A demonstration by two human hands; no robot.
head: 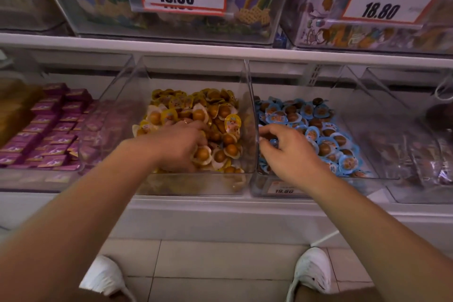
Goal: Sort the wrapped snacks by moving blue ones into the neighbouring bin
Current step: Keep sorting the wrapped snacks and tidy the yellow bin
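A clear bin (245, 86) in the middle of the shelf holds several yellow-wrapped round snacks (220, 110). The neighbouring clear bin (367, 130) to its right holds several blue-wrapped snacks (328, 140). My left hand (181, 144) lies palm down on the yellow pile, its bent fingers dug in among the snacks and their tips hidden. My right hand (289, 152) is inside the blue bin near its left wall. Its fingers curl down over a blue-wrapped snack (273, 142), with thumb and forefinger close together.
Purple boxed snacks (49, 130) fill the bin to the left. Dark wrapped packs (421, 154) lie in the bin at far right. An upper shelf (220, 49) with bins and price signs overhangs. A price tag (283, 189) is on the blue bin's front. My white shoes (313, 272) stand on the tiled floor below.
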